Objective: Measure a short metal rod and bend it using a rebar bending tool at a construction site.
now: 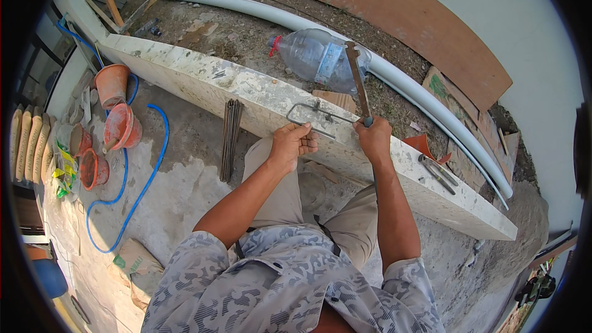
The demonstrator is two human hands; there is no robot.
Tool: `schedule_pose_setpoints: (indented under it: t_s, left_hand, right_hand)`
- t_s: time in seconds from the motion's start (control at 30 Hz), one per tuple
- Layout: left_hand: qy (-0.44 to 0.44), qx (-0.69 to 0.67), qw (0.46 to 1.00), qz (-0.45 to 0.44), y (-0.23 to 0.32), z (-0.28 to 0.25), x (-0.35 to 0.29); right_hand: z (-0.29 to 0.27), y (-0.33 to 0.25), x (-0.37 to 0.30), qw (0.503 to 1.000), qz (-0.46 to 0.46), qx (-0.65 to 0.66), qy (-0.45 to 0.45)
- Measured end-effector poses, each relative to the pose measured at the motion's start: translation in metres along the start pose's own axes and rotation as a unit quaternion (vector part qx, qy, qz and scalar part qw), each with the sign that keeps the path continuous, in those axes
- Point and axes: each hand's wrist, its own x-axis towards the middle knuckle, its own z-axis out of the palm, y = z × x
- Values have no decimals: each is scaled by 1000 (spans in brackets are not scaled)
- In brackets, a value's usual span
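My left hand (293, 148) is closed on a thin steel rod (295, 108) bent into a nearly rectangular loop. The loop lies over the top of a low concrete wall (246, 89), around small metal pegs (317, 105). My right hand (373, 140) is wrapped round the handle of a rusty bar tool (357, 80) with a notched far end, like a rebar bender. One end of the rod reaches the fingers of my right hand; whether they touch it is hard to tell. A bundle of straight steel rods (232, 142) leans on the wall's near face, left of my hands.
Pincers (439, 176) lie on the wall at right. Beyond it are a large clear plastic bottle (320, 61), a white pipe (425, 95) and a brown board (407, 12). At left stand orange buckets (122, 126), a blue hose (161, 154) and stacked sacks (32, 145).
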Motion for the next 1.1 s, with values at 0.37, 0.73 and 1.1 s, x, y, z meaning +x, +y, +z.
schedule_pose_setpoints:
  t_s: [0.37,0.73,1.1]
  left_hand:
    - [20,101,991,-89,2,-11,10]
    - [24,111,990,-85,12,-20,8]
    - [48,252,964,-75,27,-59,-19]
  right_hand:
    - [-63,-1,-50,998,15,-50,38]
    - [-160,194,-194,922,165,31,348]
    - [-155,388,-255,911,273,201,233]
